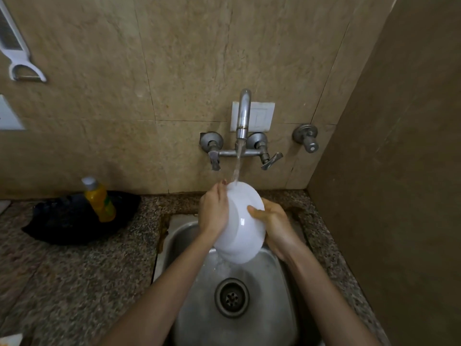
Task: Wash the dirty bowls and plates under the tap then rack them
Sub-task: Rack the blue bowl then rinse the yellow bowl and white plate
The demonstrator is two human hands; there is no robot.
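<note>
A white bowl [240,224] is held on edge over the steel sink [279,295], its underside turned toward me. Water runs from the wall tap [243,116] onto the bowl's top rim and spills off its lower edge into the basin. My left hand [214,212] grips the bowl's left rim, fingers curled over the top edge. My right hand [273,226] holds the right side, with the thumb pressed on the underside. The bowl's inside is hidden.
A yellow soap bottle [99,199] stands on a dark cloth [62,221] on the granite counter [74,283] at the left. A white peeler [18,56] hangs on the tiled wall. A brown side wall [399,196] closes the right. The drain [232,297] sits mid-sink.
</note>
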